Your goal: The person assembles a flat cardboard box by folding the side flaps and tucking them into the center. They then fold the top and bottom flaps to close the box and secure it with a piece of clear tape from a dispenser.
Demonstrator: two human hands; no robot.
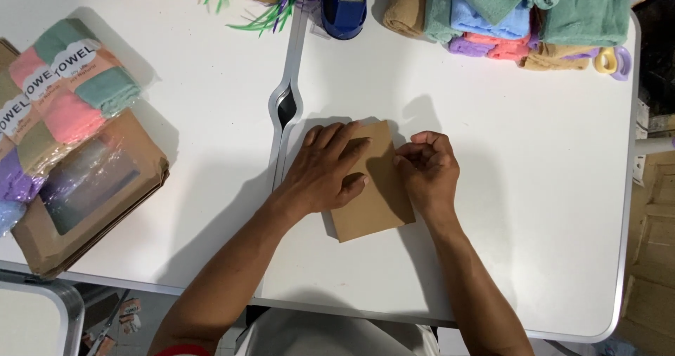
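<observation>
The brown paper packet [376, 194] lies under both hands, long axis running away and slightly left — left hand [325, 170] flat, fingers spread; right hand [427, 167] curled, pinching its right edge.

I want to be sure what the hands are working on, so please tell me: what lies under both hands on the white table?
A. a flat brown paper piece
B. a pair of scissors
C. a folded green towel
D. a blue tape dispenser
A: the left hand lies flat on a flat brown paper piece, and the right hand presses its right edge with curled fingers.
</observation>
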